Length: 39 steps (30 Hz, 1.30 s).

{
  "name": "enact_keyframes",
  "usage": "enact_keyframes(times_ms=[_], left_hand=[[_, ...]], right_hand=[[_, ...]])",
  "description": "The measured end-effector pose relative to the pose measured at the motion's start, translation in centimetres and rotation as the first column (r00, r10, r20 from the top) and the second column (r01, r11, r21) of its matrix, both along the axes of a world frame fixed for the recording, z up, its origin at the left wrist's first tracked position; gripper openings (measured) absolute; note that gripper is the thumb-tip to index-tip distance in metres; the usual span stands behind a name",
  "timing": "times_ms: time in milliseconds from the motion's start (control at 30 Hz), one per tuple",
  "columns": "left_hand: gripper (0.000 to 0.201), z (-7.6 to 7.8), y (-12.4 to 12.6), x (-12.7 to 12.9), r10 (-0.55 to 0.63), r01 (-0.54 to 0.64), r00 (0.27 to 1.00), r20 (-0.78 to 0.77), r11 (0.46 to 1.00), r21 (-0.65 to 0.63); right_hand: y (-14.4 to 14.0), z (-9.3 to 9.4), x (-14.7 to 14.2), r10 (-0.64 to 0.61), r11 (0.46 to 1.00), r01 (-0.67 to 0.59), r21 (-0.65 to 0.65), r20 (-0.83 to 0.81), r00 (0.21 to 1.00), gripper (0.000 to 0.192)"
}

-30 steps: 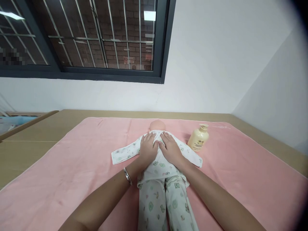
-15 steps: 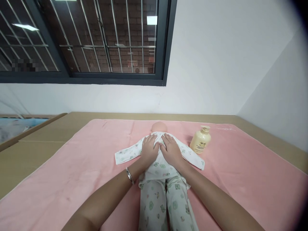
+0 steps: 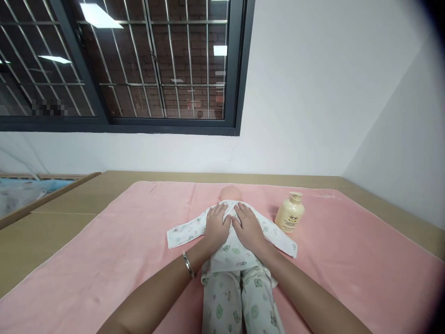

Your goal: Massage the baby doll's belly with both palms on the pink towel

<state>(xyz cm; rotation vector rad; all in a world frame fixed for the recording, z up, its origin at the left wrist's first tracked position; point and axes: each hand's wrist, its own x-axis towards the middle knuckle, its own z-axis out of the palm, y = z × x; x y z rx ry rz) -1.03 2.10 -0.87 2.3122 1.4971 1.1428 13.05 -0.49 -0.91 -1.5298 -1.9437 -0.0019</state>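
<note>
Left hand [image 3: 216,226] and right hand [image 3: 248,226] lie flat, fingers spread, side by side on the chest of a doll [image 3: 232,253] lying on a pink towel [image 3: 104,260]; a bottle [image 3: 289,214] stands right of the doll

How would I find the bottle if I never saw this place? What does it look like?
Start at the big pink blanket spread over the tan surface under the barred window. A baby doll in printed pyjamas lies in the middle, with the left hand and right hand flat on it. Beside the doll's sleeve stands the bottle: cream-yellow, round-bodied, with a pump top, the only upright thing there.
</note>
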Motion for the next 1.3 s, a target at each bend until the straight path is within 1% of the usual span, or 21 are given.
enact_keyframes(times_ms=[267, 500, 733, 967, 1100, 1200, 1300], left_hand=[[0.039, -0.2, -0.3, 0.0, -0.003, 0.003, 1.000, 0.007, 1.000, 0.012], [0.038, -0.4, -0.2, 0.2, 0.019, -0.019, 1.000, 0.021, 1.000, 0.020], [0.038, -0.8, 0.1, 0.0, 0.048, -0.049, 0.997, 0.053, 0.998, 0.026], [0.037, -0.6, 0.0, -0.3, 0.041, -0.043, 0.996, 0.081, 0.999, 0.023], [0.037, -0.6, 0.0, -0.5, 0.043, -0.044, 0.995, 0.086, 0.999, 0.018], [0.036, -0.6, 0.1, -0.5, 0.048, -0.051, 0.997, 0.059, 0.998, 0.040], [0.037, -0.7, 0.2, -0.5, 0.019, -0.020, 1.000, 0.006, 0.996, 0.086]], right_hand=[[-0.2, -0.1, 0.1, 0.005, 0.999, -0.004, -0.032, 0.015, 1.000, 0.048], [-1.1, 0.2, -0.4, -0.084, 0.996, 0.087, -0.022, 0.110, 0.990, 0.049], [-1.1, 0.5, -0.6, -0.115, 0.992, 0.121, -0.046, 0.112, 0.987, 0.048], [-0.7, 0.4, -1.1, -0.102, 0.993, 0.110, -0.036, 0.178, 0.979, 0.050], [-0.5, 0.1, -1.2, -0.090, 0.994, 0.098, -0.039, 0.177, 0.980, 0.050], [-0.4, 0.0, -1.2, -0.094, 0.995, 0.099, -0.023, 0.162, 0.982, 0.049], [-0.4, 0.4, -1.0, -0.090, 0.996, 0.092, -0.009, 0.152, 0.984, 0.049]])
